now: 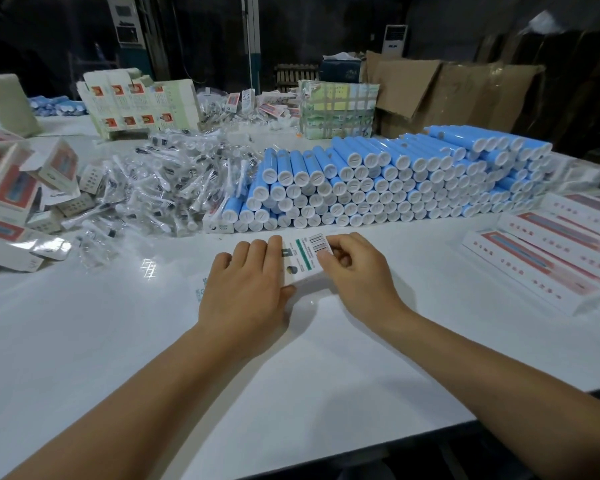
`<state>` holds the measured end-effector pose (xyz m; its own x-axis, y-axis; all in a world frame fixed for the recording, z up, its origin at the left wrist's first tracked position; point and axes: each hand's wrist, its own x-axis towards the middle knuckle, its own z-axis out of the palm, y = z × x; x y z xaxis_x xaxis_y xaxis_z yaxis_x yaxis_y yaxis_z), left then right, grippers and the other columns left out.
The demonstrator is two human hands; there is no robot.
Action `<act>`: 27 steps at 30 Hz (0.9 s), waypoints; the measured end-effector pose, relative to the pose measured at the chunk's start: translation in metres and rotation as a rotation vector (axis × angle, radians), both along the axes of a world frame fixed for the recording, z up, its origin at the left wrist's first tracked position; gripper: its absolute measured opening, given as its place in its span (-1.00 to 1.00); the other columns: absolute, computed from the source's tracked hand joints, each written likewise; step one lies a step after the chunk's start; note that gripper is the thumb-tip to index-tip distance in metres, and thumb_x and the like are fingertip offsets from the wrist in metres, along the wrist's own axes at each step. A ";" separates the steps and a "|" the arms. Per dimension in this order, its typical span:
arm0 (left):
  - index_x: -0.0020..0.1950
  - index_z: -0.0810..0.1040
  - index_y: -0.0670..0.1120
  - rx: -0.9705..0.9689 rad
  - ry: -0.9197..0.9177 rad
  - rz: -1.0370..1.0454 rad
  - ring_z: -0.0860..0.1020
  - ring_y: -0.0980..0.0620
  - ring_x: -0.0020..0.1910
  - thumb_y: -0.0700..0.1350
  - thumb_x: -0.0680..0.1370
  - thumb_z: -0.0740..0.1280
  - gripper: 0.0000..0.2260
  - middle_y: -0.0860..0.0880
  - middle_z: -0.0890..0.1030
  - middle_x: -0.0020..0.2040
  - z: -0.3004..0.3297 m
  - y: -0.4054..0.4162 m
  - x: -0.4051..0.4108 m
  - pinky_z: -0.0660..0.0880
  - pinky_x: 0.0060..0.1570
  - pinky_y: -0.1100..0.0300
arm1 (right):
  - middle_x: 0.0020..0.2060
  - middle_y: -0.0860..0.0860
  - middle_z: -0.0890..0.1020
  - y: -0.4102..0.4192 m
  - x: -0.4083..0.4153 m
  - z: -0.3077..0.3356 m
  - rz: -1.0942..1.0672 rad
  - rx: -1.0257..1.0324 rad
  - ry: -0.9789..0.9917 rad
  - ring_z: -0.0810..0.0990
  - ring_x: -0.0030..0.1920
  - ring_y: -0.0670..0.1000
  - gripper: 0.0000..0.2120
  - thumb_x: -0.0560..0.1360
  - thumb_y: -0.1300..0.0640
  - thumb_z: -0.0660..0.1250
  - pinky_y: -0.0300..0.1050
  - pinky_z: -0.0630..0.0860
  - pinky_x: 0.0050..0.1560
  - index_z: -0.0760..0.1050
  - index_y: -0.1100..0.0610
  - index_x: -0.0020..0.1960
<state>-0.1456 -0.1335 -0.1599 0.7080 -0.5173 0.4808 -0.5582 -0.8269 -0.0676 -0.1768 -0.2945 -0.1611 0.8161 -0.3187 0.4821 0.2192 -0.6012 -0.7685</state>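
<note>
A long white product box (303, 263) lies flat on the white table (118, 323) in front of me, its printed back with a green stripe facing up. My left hand (248, 285) rests flat on the box's left part, fingers straight, thumb against its near edge. My right hand (357, 271) is at the box's right side, and its thumb and forefinger pinch a white barcode sticker (321, 242) over the box's far right corner. The box's near end is hidden under my hands.
A big stack of blue tubes with white caps (395, 178) lies just beyond the box. A heap of bagged brush heads (160, 185) is at the left, with loose cartons (18, 199) further left. Finished flat boxes (551, 251) lie at the right. Cardboard boxes (447, 95) stand behind.
</note>
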 end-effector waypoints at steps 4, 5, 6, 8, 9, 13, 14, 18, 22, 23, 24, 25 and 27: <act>0.46 0.24 -0.20 -0.059 0.034 0.026 0.41 -0.15 0.13 0.14 0.52 0.26 -0.37 -0.13 0.46 0.22 0.002 0.000 0.002 0.29 0.02 0.01 | 0.13 -0.11 0.44 -0.012 0.005 0.008 -0.163 0.547 -0.079 0.47 0.07 -0.10 -0.68 0.49 0.08 0.39 -0.21 0.45 0.15 0.41 -0.04 0.21; 0.48 0.22 -0.18 -0.070 0.035 0.027 0.39 -0.14 0.15 0.16 0.52 0.24 -0.36 -0.11 0.44 0.24 0.002 -0.001 0.002 0.28 0.04 0.02 | 0.16 -0.01 0.50 -0.012 0.008 0.010 -0.048 0.874 -0.006 0.53 0.10 -0.02 -0.70 0.49 0.07 0.38 -0.10 0.48 0.18 0.42 0.03 0.20; 0.49 0.19 -0.17 -0.074 0.039 0.026 0.38 -0.13 0.17 0.17 0.52 0.22 -0.35 -0.10 0.43 0.26 0.002 -0.002 0.002 0.27 0.05 0.03 | 0.14 0.10 0.57 -0.013 0.010 0.010 0.132 1.187 0.106 0.58 0.09 0.08 -0.70 0.48 0.06 0.37 0.00 0.50 0.18 0.46 0.13 0.16; 0.51 0.13 -0.14 -0.069 0.041 0.018 0.35 -0.10 0.19 0.18 0.55 0.18 -0.36 -0.07 0.39 0.28 0.001 -0.006 0.002 0.25 0.07 0.05 | 0.10 0.22 0.63 -0.009 0.009 0.010 0.391 1.450 0.255 0.63 0.07 0.17 -0.58 0.38 0.05 0.38 0.09 0.54 0.15 0.50 0.25 0.16; 0.52 0.11 -0.13 -0.067 0.040 0.015 0.35 -0.09 0.20 0.18 0.55 0.15 -0.36 -0.06 0.38 0.29 0.001 -0.008 0.002 0.24 0.07 0.06 | 0.09 0.23 0.64 -0.006 0.009 0.010 0.466 1.450 0.243 0.64 0.05 0.17 -0.56 0.35 0.07 0.38 0.09 0.56 0.13 0.51 0.27 0.16; 0.51 0.12 -0.18 -0.041 0.037 0.011 0.37 -0.10 0.18 0.16 0.56 0.13 -0.36 -0.08 0.39 0.28 0.000 -0.010 -0.002 0.25 0.08 0.06 | -0.13 0.11 0.70 0.000 0.012 0.001 0.379 1.111 0.051 0.69 -0.09 0.07 -0.84 0.43 0.34 0.34 -0.02 0.63 -0.05 0.54 0.22 0.00; 0.51 0.14 -0.20 -0.026 0.040 0.010 0.38 -0.11 0.17 0.15 0.56 0.14 -0.37 -0.10 0.41 0.27 0.000 -0.010 -0.004 0.26 0.08 0.05 | -0.18 0.02 0.71 0.000 0.011 -0.001 0.298 0.910 0.033 0.69 -0.12 0.01 -0.85 0.48 0.35 0.31 -0.07 0.63 -0.10 0.56 0.15 -0.03; 0.43 0.29 -0.30 0.002 0.030 -0.013 0.45 -0.17 0.04 0.12 0.55 0.17 -0.39 -0.17 0.49 0.15 0.001 -0.011 -0.009 0.34 -0.03 -0.01 | -0.22 -0.18 0.63 0.006 0.000 -0.007 0.062 0.090 -0.060 0.61 -0.14 -0.13 -0.85 0.55 0.12 0.18 -0.22 0.55 -0.12 0.51 0.00 0.03; 0.36 0.38 -0.35 -0.010 -0.008 -0.030 0.49 -0.19 -0.07 0.10 0.55 0.26 -0.41 -0.20 0.54 0.05 0.000 -0.011 -0.011 0.40 -0.12 -0.02 | -0.02 -0.05 0.55 0.004 -0.004 -0.006 0.008 -0.114 -0.081 0.57 -0.01 -0.03 -0.60 0.58 0.05 0.11 -0.12 0.53 0.01 0.36 0.19 0.37; 0.35 0.39 -0.35 -0.004 -0.010 -0.030 0.50 -0.19 -0.07 0.11 0.56 0.19 -0.42 -0.21 0.55 0.04 0.001 -0.011 -0.012 0.41 -0.13 -0.02 | 0.01 -0.03 0.57 0.004 -0.006 -0.005 0.007 -0.109 -0.063 0.57 0.01 -0.03 -0.62 0.61 0.08 0.12 -0.13 0.53 0.03 0.35 0.20 0.38; 0.35 0.40 -0.35 0.006 -0.006 -0.025 0.51 -0.19 -0.07 0.12 0.55 0.11 -0.40 -0.21 0.55 0.04 0.003 -0.011 -0.013 0.42 -0.13 -0.03 | 0.03 -0.02 0.59 0.004 -0.007 -0.003 0.025 -0.062 -0.034 0.58 0.01 -0.05 -0.64 0.63 0.10 0.12 -0.17 0.53 0.02 0.36 0.21 0.38; 0.36 0.39 -0.35 0.016 0.000 -0.020 0.50 -0.19 -0.06 0.12 0.54 0.05 -0.38 -0.21 0.55 0.05 0.004 -0.011 -0.013 0.42 -0.12 -0.03 | 0.00 -0.03 0.62 0.004 -0.007 -0.003 0.065 0.065 -0.005 0.59 -0.02 -0.07 -0.67 0.63 0.10 0.13 -0.20 0.54 -0.01 0.40 0.19 0.35; 0.39 0.35 -0.33 0.025 0.014 -0.005 0.49 -0.19 -0.02 0.12 0.54 0.09 -0.39 -0.20 0.53 0.10 0.004 -0.011 -0.013 0.40 -0.08 -0.03 | -0.08 0.00 0.68 0.002 -0.005 0.001 0.240 0.505 0.064 0.64 -0.04 -0.05 -0.70 0.65 0.06 0.08 -0.19 0.59 -0.03 0.52 0.15 0.19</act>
<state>-0.1584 -0.1442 -0.1559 0.7116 -0.5327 0.4582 -0.5636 -0.8221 -0.0804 -0.1818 -0.2929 -0.1601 0.9168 -0.2988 0.2648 0.2479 -0.0939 -0.9642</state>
